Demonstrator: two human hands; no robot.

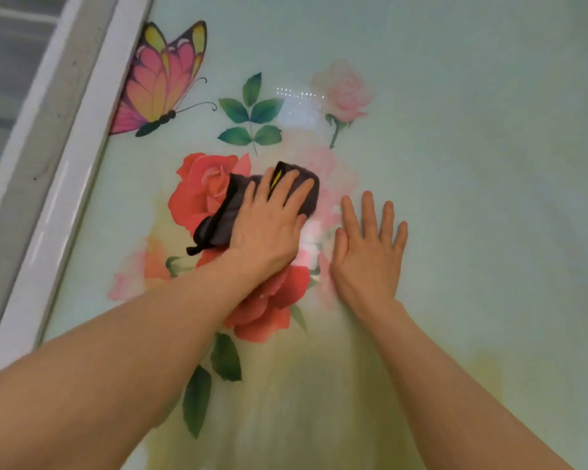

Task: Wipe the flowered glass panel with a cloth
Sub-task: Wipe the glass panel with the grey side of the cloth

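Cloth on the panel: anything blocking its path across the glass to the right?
Yes. The right hand lies flat on the glass panel, fingers spread, just right of the dark cloth that the left hand presses down. A rightward wipe would meet it. Toward the butterfly, nothing visible stands in the way.

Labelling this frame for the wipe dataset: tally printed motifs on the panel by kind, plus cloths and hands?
Butterfly: 1
Vivid red roses: 2, upper, lower
Pale pink stemmed rose: 1
Dark cloth: 1
Hands: 2, left hand pressing the cloth, right hand flat on the glass panel
Total: 7; fainter washed-out blooms not counted.
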